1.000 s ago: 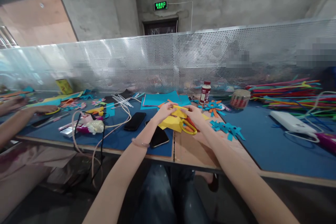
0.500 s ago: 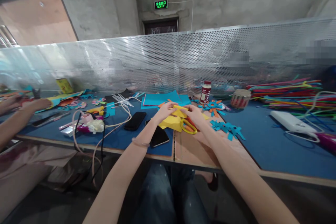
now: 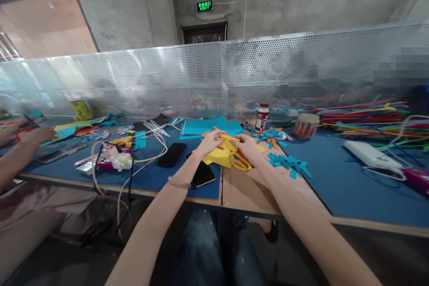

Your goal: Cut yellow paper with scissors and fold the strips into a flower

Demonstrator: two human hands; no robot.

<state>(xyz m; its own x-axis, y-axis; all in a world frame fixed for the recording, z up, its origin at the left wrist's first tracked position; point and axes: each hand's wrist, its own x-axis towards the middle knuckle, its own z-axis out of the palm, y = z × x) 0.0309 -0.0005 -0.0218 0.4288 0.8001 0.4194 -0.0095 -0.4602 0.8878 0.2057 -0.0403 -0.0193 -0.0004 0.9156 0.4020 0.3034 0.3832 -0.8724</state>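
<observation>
The yellow sheets (image 3: 219, 157) look like matt paper, as do the blue sheets (image 3: 204, 126) and cutouts (image 3: 294, 166). The scissors (image 3: 244, 169) have smooth yellow handles, apparently plastic. The black phones (image 3: 172, 154) have smooth, glossy faces. The screen (image 3: 201, 69) is shiny perforated metal; the wall (image 3: 278, 0) is rough, bare concrete. The desk (image 3: 362, 192) shows matt blue tops with a wood-like edge. The trousers (image 3: 204, 250) look like denim cloth.

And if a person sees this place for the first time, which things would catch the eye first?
Probably the yellow paper, held by the left hand and right hand over the table, at the picture's middle. Next, perhaps, the green exit sign glowing above the door, and the heap of colourful strips at the back right.
</observation>
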